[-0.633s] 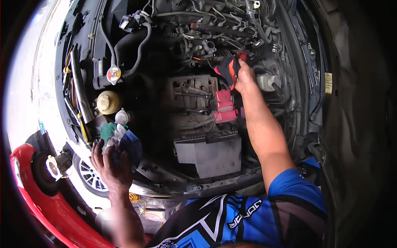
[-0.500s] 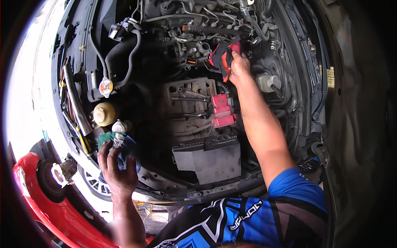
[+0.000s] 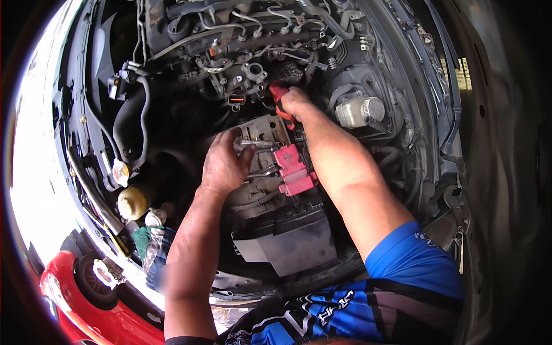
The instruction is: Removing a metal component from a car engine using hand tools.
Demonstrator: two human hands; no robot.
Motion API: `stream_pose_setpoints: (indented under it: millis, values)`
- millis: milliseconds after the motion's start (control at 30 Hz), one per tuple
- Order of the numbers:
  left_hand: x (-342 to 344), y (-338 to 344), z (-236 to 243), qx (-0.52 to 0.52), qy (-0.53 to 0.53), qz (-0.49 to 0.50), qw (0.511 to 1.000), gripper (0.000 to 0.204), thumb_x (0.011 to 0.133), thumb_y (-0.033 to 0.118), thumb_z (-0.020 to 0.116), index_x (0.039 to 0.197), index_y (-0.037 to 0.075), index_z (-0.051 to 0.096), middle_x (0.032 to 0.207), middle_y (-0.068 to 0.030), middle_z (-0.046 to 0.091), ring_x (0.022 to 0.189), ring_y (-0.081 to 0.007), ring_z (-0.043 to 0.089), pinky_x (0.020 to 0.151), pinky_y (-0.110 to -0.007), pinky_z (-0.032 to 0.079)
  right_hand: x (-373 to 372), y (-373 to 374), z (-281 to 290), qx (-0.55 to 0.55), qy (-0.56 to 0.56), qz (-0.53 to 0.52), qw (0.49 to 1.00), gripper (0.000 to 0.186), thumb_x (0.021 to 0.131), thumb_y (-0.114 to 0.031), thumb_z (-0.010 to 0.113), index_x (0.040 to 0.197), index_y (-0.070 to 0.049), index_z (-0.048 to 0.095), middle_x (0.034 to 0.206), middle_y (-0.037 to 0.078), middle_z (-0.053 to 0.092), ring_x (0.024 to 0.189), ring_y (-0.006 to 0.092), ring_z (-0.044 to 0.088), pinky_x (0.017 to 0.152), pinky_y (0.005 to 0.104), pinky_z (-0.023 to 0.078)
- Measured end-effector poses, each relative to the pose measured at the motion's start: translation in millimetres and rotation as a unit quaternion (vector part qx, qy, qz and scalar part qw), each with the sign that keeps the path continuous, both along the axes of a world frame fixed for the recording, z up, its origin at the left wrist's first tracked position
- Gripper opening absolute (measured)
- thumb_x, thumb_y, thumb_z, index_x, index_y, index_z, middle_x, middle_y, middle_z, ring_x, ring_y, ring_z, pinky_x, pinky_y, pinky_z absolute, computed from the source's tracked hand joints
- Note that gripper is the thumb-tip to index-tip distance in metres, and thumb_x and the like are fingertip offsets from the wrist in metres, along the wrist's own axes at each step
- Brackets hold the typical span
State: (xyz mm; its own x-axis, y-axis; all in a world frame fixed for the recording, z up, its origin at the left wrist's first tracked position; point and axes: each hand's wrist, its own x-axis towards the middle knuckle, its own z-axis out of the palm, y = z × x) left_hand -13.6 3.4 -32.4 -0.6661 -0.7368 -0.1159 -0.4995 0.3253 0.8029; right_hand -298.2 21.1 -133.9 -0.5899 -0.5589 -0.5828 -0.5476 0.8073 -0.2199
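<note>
My right hand (image 3: 295, 102) is closed round a crumpled red and dark rag (image 3: 278, 92), pressed in among the engine parts beside a round metal flanged opening (image 3: 253, 72). Part of the rag hangs below my fingers. Over the flat battery tray (image 3: 270, 125), my left hand (image 3: 225, 164) has its thumb and fingers at the near end of a metal wrench (image 3: 261, 143). More metal tools (image 3: 263, 172) lie on the tray below it, partly hidden by that hand. A red plastic terminal cover (image 3: 292, 167) sits just right of the tools.
A black box cover (image 3: 287, 238) lies at the near edge of the engine bay. Reservoirs with a yellowish cap (image 3: 132, 202) and a white cap (image 3: 368, 110) flank the bay. A green and blue cloth (image 3: 154, 247) rests at lower left. Beyond stands a red car (image 3: 95, 307).
My left hand has left the green and blue cloth and moved right to the tools on the tray. My right hand has pushed the red rag lower among the engine parts. The view has shifted.
</note>
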Motion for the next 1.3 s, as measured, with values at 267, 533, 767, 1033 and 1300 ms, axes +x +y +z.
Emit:
stream_pose_setpoints:
  millis: [267, 533, 767, 1033, 1300]
  values:
    - [-74, -7, -60, -0.046, -0.067, -0.102, 0.992, 0.056, 0.088, 0.024, 0.069, 0.136, 0.0, 0.052, 0.134, -0.0236, 0.056, 0.127, -0.0397, 0.052, 0.107, -0.046, 0.044, -24, 8, -21, -0.089, -0.038, -0.066, 0.993, 0.036, 0.087, -0.02, 0.057, 0.119, -0.007, 0.065, 0.127, 0.016, 0.066, 0.116, 0.0331, 0.064, 0.098, 0.0374, 0.051]
    - [-109, -26, -92, -0.098, -0.245, -0.183, 0.947, 0.083, 0.088, 0.038, 0.067, 0.156, 0.012, 0.027, 0.154, -0.0222, 0.039, 0.14, -0.0414, 0.039, 0.113, -0.049, 0.038, 20, -12, 1, -0.305, -0.051, -0.405, 0.86, 0.022, 0.091, -0.036, 0.064, 0.105, -0.018, 0.067, 0.08, 0.011, 0.064, 0.053, 0.0264, 0.06, 0.047, 0.0428, 0.047]
    - [-122, -19, -128, -0.053, -0.224, -0.177, 0.957, 0.078, 0.083, 0.042, 0.069, 0.148, 0.01, 0.038, 0.144, -0.0204, 0.049, 0.135, -0.0394, 0.045, 0.111, -0.051, 0.039, 1, -9, -34, -0.173, 0.061, 0.019, 0.983, 0.058, 0.083, -0.016, 0.058, 0.141, -0.013, 0.054, 0.156, 0.013, 0.04, 0.144, 0.0377, 0.033, 0.121, 0.0446, 0.027]
    - [-132, -30, -142, -0.122, -0.064, -0.131, 0.982, 0.066, 0.085, 0.024, 0.066, 0.144, 0.007, 0.04, 0.145, -0.0247, 0.044, 0.13, -0.0432, 0.046, 0.108, -0.048, 0.043, 5, -19, 10, -0.217, -0.14, -0.304, 0.917, 0.038, 0.086, -0.011, 0.053, 0.122, -0.011, 0.064, 0.105, 0.018, 0.07, 0.09, 0.0317, 0.07, 0.073, 0.0443, 0.058]
    - [-134, -25, -143, -0.132, -0.15, -0.056, 0.978, 0.025, 0.093, 0.019, 0.052, 0.113, 0.008, 0.062, 0.124, -0.0182, 0.062, 0.107, -0.0435, 0.063, 0.09, -0.051, 0.052, -5, -28, 15, -0.364, -0.305, -0.498, 0.726, 0.016, 0.092, -0.009, 0.053, 0.105, -0.008, 0.063, 0.086, 0.011, 0.066, 0.07, 0.0225, 0.064, 0.054, 0.0451, 0.052]
